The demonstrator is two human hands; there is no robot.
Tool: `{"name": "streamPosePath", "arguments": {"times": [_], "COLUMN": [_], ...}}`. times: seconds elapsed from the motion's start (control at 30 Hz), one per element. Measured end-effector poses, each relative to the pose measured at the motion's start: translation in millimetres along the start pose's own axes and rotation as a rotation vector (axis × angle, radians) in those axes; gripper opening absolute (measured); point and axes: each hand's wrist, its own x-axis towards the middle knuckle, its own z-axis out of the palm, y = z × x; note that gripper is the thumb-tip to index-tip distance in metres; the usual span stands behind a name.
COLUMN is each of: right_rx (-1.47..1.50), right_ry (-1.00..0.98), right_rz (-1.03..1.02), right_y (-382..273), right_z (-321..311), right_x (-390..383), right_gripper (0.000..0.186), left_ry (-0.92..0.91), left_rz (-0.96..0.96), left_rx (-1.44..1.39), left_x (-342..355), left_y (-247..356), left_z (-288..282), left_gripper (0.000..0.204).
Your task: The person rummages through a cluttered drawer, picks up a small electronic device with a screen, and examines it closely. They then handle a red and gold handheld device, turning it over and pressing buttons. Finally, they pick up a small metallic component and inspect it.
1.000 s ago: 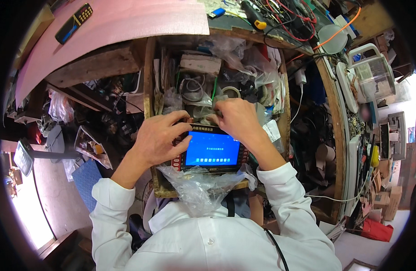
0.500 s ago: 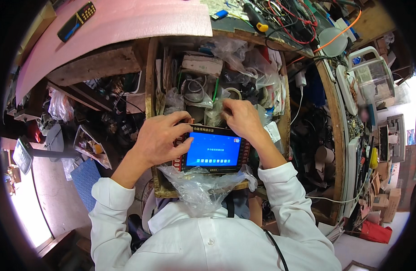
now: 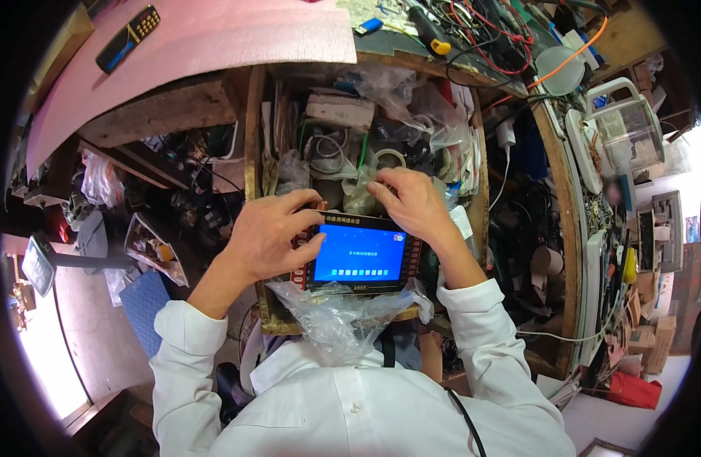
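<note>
At lower centre, crumpled clear plastic (image 3: 331,324) lies against a lit-screen device (image 3: 358,251), mid-frame. The left hand (image 3: 267,232) curls over its left end; whether that grip clasps it, I cannot tell. Just above, the right hand (image 3: 415,202) has a narrow grip, any pinch unclear. Beyond is a cluttered drawer (image 3: 253,156); upper left, a black handset (image 3: 128,38) on the pink-covered tabletop (image 3: 251,30).

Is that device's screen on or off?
On: the screen glows bright blue, with a row of small icons along its lower part.
</note>
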Motion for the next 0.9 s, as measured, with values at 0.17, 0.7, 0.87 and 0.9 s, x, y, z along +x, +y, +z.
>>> {"name": "streamPosePath", "arguments": {"times": [0.17, 0.7, 0.87, 0.9], "right_rx": [0.098, 0.862, 0.803, 0.783], "right_ry": [-0.015, 0.080, 0.123, 0.132], "right_rz": [0.039, 0.062, 0.004, -0.003], "right_y": [2.0, 5.4, 1.4, -4.3], "right_z": [0.5, -58.9, -51.9, -51.7], "right_x": [-2.5, 20.6, 37.2, 40.7], "right_gripper": [0.017, 0.014, 0.013, 0.012], "left_ry": [-0.005, 0.014, 0.025, 0.032], "left_rz": [0.008, 0.010, 0.012, 0.012], "left_rx": [-0.001, -0.014, -0.024, -0.026], "left_x": [-1.3, -3.8, -3.2, -3.1], "left_y": [-2.3, -3.3, -3.3, -3.0], "left_z": [1.0, 2.8, 3.2, 3.5], "left_gripper": [0.022, 0.023, 0.021, 0.021]}}
